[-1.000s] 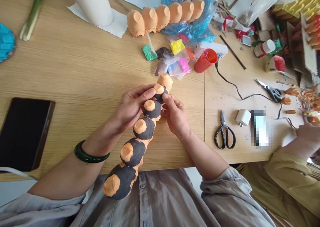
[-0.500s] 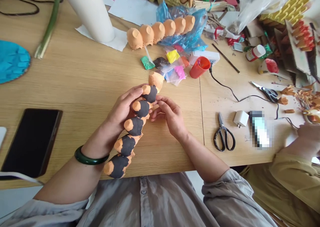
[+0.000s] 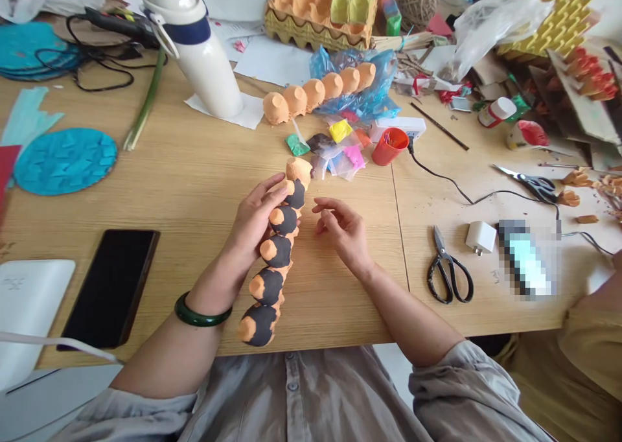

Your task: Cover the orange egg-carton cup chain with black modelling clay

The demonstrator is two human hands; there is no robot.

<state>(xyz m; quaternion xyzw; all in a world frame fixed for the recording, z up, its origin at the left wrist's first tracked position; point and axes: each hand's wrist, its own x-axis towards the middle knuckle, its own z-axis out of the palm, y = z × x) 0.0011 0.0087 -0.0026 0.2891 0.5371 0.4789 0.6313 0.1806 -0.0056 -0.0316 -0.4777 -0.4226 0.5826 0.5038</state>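
My left hand (image 3: 253, 218) is wrapped round the upper part of an orange egg-carton strip (image 3: 278, 251), thumb on top. Most of the strip's bumps carry black patches; the bump at its far end is plain orange. Just right of the strip, my right hand (image 3: 344, 229) hovers with its fingers apart and curved, touching nothing. Beyond them lie small bags of coloured clay: yellow clay (image 3: 340, 129), pink clay (image 3: 354, 157) and green clay (image 3: 297, 145). A second, plain orange strip (image 3: 313, 94) rests on a blue plastic bag (image 3: 386, 95).
A white flask (image 3: 214, 72) stands at the back left. Black-handled scissors (image 3: 448, 270), a white charger (image 3: 481, 236) and a red cup (image 3: 390, 146) are on the right. A black phone (image 3: 111, 286) lies left. Another person's arm (image 3: 600, 286) is at the right edge.
My right hand has come away from the strip and its fingers have parted. My left hand still holds the strip. The view has shifted, showing more of the table's left and back.
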